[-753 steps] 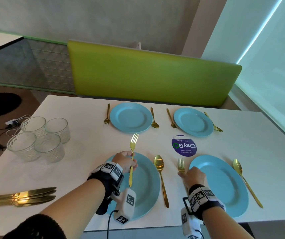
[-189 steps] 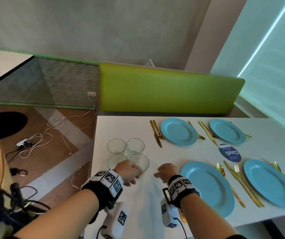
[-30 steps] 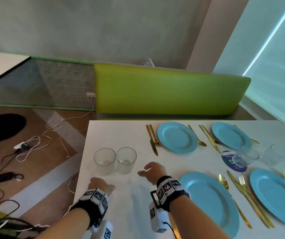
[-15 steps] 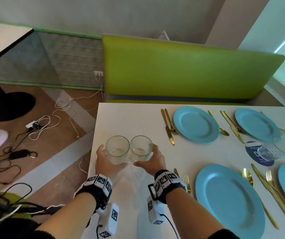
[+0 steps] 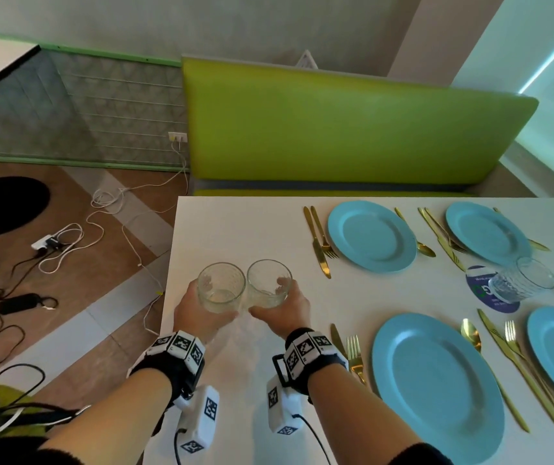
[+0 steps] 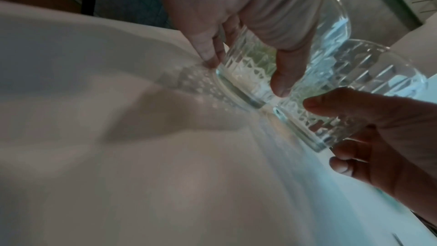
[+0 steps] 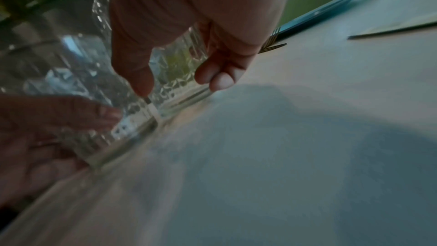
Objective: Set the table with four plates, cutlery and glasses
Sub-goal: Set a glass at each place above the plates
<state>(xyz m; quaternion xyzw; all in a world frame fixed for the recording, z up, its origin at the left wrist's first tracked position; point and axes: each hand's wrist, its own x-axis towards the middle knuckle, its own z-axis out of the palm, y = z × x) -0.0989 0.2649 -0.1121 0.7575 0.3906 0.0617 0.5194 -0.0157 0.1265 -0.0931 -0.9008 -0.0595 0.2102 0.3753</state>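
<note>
Each hand's grip is wrapped round one cut-glass tumbler: the left hand point(image 5: 198, 313) holds the left tumbler point(image 5: 221, 287), the right hand point(image 5: 284, 312) the right tumbler point(image 5: 268, 283). The tumblers stand upright, side by side, their walls touching or nearly so, near the tabletop's point(image 5: 235, 229) left edge. In the wrist views their bases look just clear of the surface, though blur leaves this uncertain. Taking both at once probably serves the two place settings to the right of the grips that lack a glass.
</note>
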